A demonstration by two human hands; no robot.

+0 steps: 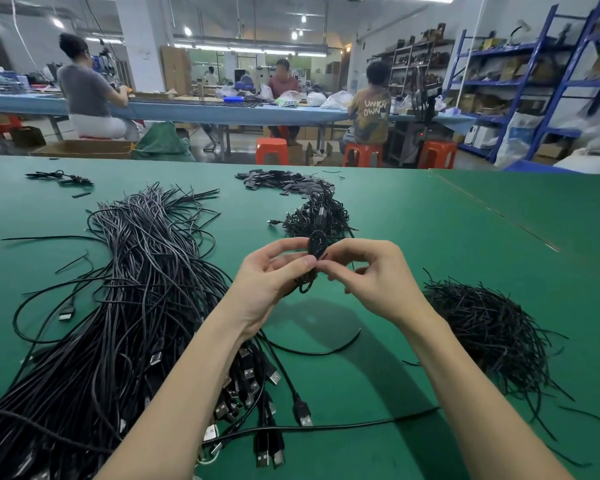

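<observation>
While both hands work above the middle of the green table (465, 237), one small coil (314, 247) of black cable sits between them. The left hand (274, 271) has thumb and fingers curled round it. The right hand (371, 275) pinches its waist, apparently twisting a tie, though that tie is too thin to make out. Just beyond lies a modest heap of tied coils (317, 216), so some are done. To the left sprawls a far larger mass of loose cables (146, 271), and the pile of ties (489, 323) on the near right is large. Most of the job seems left.
</observation>
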